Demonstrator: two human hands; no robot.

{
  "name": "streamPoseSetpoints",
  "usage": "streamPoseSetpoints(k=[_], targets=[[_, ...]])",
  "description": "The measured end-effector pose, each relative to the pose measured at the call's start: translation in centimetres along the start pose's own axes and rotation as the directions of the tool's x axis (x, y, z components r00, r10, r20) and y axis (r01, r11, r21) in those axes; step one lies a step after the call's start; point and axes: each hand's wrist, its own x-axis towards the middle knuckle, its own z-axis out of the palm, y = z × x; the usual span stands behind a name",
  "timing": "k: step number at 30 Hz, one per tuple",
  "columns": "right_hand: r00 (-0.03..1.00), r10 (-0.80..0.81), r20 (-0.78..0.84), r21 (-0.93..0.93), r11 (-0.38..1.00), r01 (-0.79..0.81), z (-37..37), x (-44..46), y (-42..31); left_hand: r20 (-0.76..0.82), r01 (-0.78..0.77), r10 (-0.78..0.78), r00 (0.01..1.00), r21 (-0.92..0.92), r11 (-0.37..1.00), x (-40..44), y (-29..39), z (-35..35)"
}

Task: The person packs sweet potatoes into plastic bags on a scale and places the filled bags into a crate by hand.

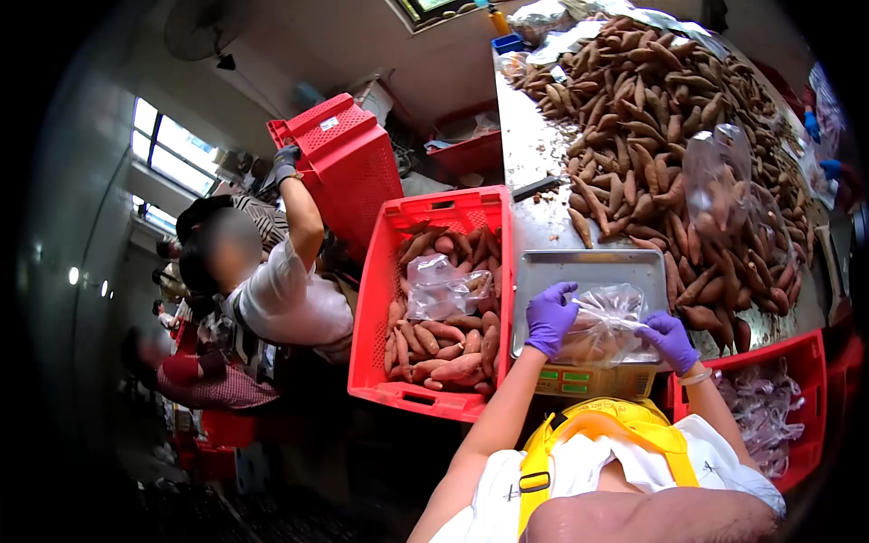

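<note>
A clear plastic bag (pixel 593 346) with sweet potatoes inside rests on the metal tray (pixel 588 270) of a scale (pixel 593 380). A thin white tie (pixel 608 316) runs across the gathered upper part of the bag. My left hand (pixel 551 319), in a purple glove, pinches the tie's left end. At the other end, my right hand (pixel 668 340), gloved the same way, has its fingers closed on the tie beside the bag. Whether the tie is knotted, I cannot make out.
Left of the scale stands a red crate (pixel 430 391) of sweet potatoes. A large heap of sweet potatoes (pixel 670 118) covers much of the table (pixel 529 154). At right, a red crate (pixel 815 398) holds plastic bags. A co-worker (pixel 290 299) grips another red crate (pixel 348 172).
</note>
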Motion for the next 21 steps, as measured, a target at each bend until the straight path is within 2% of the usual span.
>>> streamPoseSetpoints(k=[2, 3, 4, 5, 6, 7, 9, 10, 11, 12, 13, 14, 15, 17, 19, 21], targets=[[0.968, -0.236, -0.084, -0.191, 0.957, 0.217, 0.3, 0.7, -0.9, 0.111, 0.050, -0.036, 0.993, -0.129, 0.990, -0.2, 1.8, -0.8], [0.913, -0.377, -0.154, -0.343, 0.888, 0.308, 1.3, 1.2, -2.2, 0.121, 0.053, -0.037, 0.992, -0.128, 0.990, -0.8, 2.9, -0.6], [0.870, -0.482, -0.099, -0.493, 0.784, 0.378, 2.2, 1.6, -4.6, 0.140, 0.091, -0.043, 0.989, -0.355, 0.931, -1.5, 4.3, -0.5], [0.844, -0.531, -0.079, -0.611, 0.694, 0.380, 3.3, 1.6, -6.8, 0.155, 0.124, -0.043, 0.987, -0.562, 0.818, -2.0, 5.6, -0.5], [0.837, -0.545, -0.045, -0.619, 0.673, 0.405, 4.7, 2.2, -7.5, 0.211, 0.140, -0.010, 0.977, -0.610, 0.780, -2.6, 6.3, -0.6], [0.826, -0.564, -0.012, -0.624, 0.649, 0.434, 5.7, 2.9, -7.5, 0.212, 0.141, -0.012, 0.977, -0.604, 0.785, -3.2, 6.8, -0.8], [0.844, -0.511, 0.164, -0.708, 0.535, 0.462, 7.3, 4.8, -3.4, 0.177, -0.018, 0.157, 0.972, -0.604, 0.796, -4.8, 7.3, -1.3], [0.843, -0.503, 0.191, -0.726, 0.505, 0.466, 8.4, 5.6, -2.6, 0.233, 0.042, 0.098, 0.967, -0.530, 0.847, -5.6, 7.2, -1.9], [0.838, -0.505, 0.207, -0.719, 0.503, 0.481, 8.8, 5.6, -2.2, 0.219, 0.042, 0.088, 0.972, -0.527, 0.849, -6.2, 6.9, -3.1], [0.847, -0.497, 0.187, -0.722, 0.515, 0.462, 9.0, 5.6, -2.0, 0.147, -0.123, 0.171, 0.974, -0.291, 0.949, -6.7, 6.4, -4.8], [0.856, -0.489, 0.169, -0.729, 0.522, 0.442, 9.3, 5.5, -2.9, 0.098, -0.266, 0.267, 0.959, -0.024, 0.964, -7.2, 5.7, -6.4], [0.844, -0.522, 0.124, -0.705, 0.552, 0.445, 9.6, 5.6, -3.7, 0.039, -0.250, 0.251, 0.967, -0.038, 0.967, -7.7, 3.8, -7.5], [0.836, -0.530, 0.143, -0.707, 0.537, 0.461, 9.9, 6.0, -3.2, 0.025, -0.154, 0.155, 0.988, -0.030, 0.988, -8.3, 2.2, -8.9], [0.898, -0.435, 0.069, -0.728, 0.594, 0.344, 9.6, 7.1, -0.8, -0.008, 0.041, -0.043, 0.999, -0.197, 0.980, -9.5, -2.9, -11.3], [0.836, -0.549, -0.011, -0.766, 0.542, 0.346, 10.1, 7.8, 0.7, -0.185, 0.029, -0.042, 0.982, -0.073, 0.997, -10.8, -8.5, -13.6], [0.910, -0.405, -0.090, -0.782, 0.594, 0.188, 10.6, 7.8, 1.0, -0.118, 0.226, -0.232, 0.966, -0.058, 0.972, -12.0, -13.1, -17.0]])
